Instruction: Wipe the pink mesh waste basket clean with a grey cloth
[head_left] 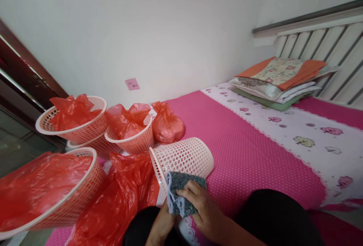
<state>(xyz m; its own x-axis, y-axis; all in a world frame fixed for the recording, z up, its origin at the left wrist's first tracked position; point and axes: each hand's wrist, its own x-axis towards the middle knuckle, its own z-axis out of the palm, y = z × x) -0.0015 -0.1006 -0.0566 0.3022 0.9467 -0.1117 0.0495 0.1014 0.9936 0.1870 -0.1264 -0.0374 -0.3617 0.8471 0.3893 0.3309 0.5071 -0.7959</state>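
Observation:
A folded grey-green cloth (pixel 184 185) with a pale looped edge is between my two hands, just in front of a light pink plastic basket (pixel 187 155) lying on its side. My right hand (pixel 202 206) is closed on the cloth from the right, its fingers bent over the front. From below left, my left hand (pixel 164 217) grips the cloth's lower edge; most of its fingers are hidden behind it. Left of the tipped basket, a loose red plastic bag (pixel 113 196) lies close to my knee.
Several pink baskets with red bags, among them a front basket (pixel 93 178) and a middle basket (pixel 141 145), stand at left. A knotted red bag (pixel 168 125) sits by the wall. Folded bedding and pillows (pixel 280 75) lie at the far right on the pink dotted bedspread (pixel 232 144).

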